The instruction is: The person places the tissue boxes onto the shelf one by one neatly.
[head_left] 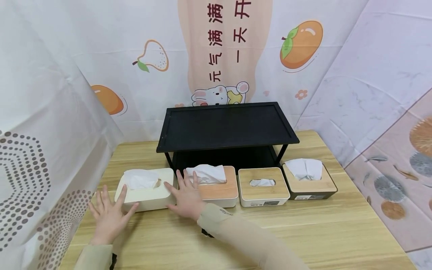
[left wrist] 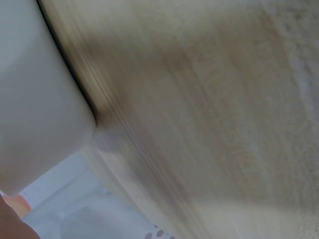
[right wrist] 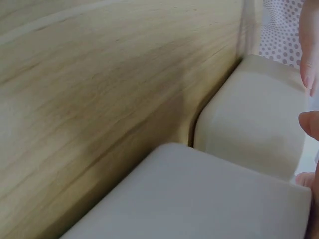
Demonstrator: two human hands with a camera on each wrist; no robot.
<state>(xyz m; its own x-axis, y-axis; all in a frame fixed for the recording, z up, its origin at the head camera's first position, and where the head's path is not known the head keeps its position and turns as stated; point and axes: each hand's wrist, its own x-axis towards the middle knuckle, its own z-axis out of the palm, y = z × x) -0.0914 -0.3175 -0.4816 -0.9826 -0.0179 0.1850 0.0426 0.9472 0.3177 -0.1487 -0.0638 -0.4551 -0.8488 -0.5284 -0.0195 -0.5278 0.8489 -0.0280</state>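
Cream tissue box (head_left: 150, 202) beside wood-topped box (head_left: 217, 192) on the table (head_left: 165, 249)

The first lies flat, slightly turned, white tissue (head_left: 139, 179) spilling from its top, the left hand (head_left: 109, 217) at one end. The other, pale-sided, lies flat just to its right, tissue also out; the right hand (head_left: 185, 195) partly hides their adjoining ends.

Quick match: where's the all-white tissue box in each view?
Head: white box at the row's left end.
Left wrist: white box along the left edge.
Right wrist: white box at right, beyond the nearer box.
Shared landmark: dotted cloth, left in head, bottom in left wrist, top right in right wrist.
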